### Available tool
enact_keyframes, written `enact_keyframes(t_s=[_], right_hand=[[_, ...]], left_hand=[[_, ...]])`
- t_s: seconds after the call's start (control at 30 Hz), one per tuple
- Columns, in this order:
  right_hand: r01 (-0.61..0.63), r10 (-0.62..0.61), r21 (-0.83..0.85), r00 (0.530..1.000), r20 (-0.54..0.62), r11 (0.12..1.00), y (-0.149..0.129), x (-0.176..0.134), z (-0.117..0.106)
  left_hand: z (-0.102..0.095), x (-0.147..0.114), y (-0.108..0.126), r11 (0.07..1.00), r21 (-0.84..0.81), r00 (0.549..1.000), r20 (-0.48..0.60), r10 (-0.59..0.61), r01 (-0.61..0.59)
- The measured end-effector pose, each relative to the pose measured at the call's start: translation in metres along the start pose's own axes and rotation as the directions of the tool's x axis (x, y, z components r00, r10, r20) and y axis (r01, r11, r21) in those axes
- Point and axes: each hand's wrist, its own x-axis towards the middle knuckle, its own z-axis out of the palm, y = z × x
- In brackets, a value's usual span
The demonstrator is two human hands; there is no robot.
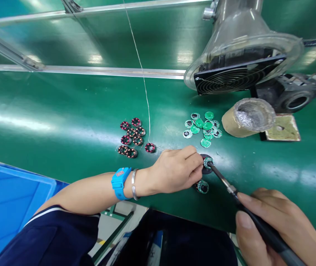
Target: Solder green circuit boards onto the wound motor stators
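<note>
My right hand [282,221] grips the black handle of a soldering iron [226,183]. The iron's tip rests on a small round circuit board [208,161], which sits on a dark round piece [206,170]. Beside that board, my left hand [178,168] is closed, fingertips pinched; a thin solder wire [147,99] hangs down from above and runs into it. The left fingertips themselves are partly hidden. Just below lies another round part topped with a circuit board [202,186]. A single ring-shaped motor coil [150,147] stands close to the wire's bend.
Several ring-shaped coils [137,140] are grouped at left, and several loose round boards [208,125] lie beyond my hands. A tan cup [232,120], a sponge tray [282,127] and a fume hood with fan [235,79] stand at back right. A blue bin [16,188] is lower left.
</note>
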Motion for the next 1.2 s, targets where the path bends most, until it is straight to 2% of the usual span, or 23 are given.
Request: enact_keyframes(t_s=[0.1, 0.27, 0.43, 0.57, 0.67, 0.7, 0.73, 0.8, 0.87, 0.93, 1.1, 1.2], right_hand=[[0.09, -0.09, 0.012, 0.996, 0.018, 0.996, -0.001, 0.001, 0.0], [0.074, -0.074, 0.023, 0.997, -0.003, 0.997, 0.002, -0.004, 0.0], [0.144, -0.143, -0.013, 0.989, 0.041, 0.99, 0.009, 0.003, -0.003], [0.129, -0.131, -0.047, 0.99, -0.047, 0.991, 0.008, 0.008, 0.005], [0.007, -0.033, -0.149, 0.984, -0.173, 0.989, 0.009, 0.007, 0.012], [-0.011, -0.019, -0.169, 0.984, -0.176, 0.986, 0.011, 0.007, 0.013], [-0.002, -0.026, -0.189, 0.989, -0.146, 0.982, 0.013, 0.008, 0.013], [0.102, -0.111, -0.24, 0.994, -0.022, 0.965, 0.019, 0.013, 0.012], [0.222, -0.204, -0.249, 0.974, 0.096, 0.943, 0.025, 0.021, 0.01], [0.291, -0.259, -0.204, 0.951, 0.171, 0.935, 0.028, 0.03, 0.012], [0.333, -0.301, -0.083, 0.917, 0.262, 0.939, 0.034, 0.049, 0.023], [0.296, -0.274, -0.047, 0.926, 0.259, 0.954, 0.037, 0.051, 0.027]], left_hand=[[0.0, 0.0, 0.0, 1.0, 0.023, 1.0, 0.02, 0.01, -0.011], [0.0, -0.002, -0.001, 1.0, 0.029, 0.999, 0.054, 0.005, -0.006], [-0.002, -0.003, -0.002, 0.992, -0.085, 0.985, 0.153, -0.083, 0.096], [-0.005, -0.002, -0.003, 0.952, -0.213, 0.957, 0.234, -0.171, 0.222], [-0.005, -0.001, -0.003, 0.926, -0.259, 0.944, 0.256, -0.209, 0.275], [-0.005, -0.001, -0.002, 0.92, -0.266, 0.94, 0.263, -0.217, 0.287], [-0.005, 0.0, -0.002, 0.914, -0.274, 0.937, 0.266, -0.225, 0.297], [-0.006, 0.0, -0.003, 0.899, -0.306, 0.934, 0.266, -0.237, 0.315], [-0.007, 0.001, -0.003, 0.877, -0.351, 0.934, 0.26, -0.246, 0.329], [-0.007, 0.001, -0.003, 0.856, -0.394, 0.935, 0.255, -0.248, 0.335], [-0.006, 0.002, -0.004, 0.829, -0.443, 0.936, 0.245, -0.254, 0.341], [-0.006, 0.003, -0.004, 0.818, -0.468, 0.938, 0.245, -0.244, 0.334]])
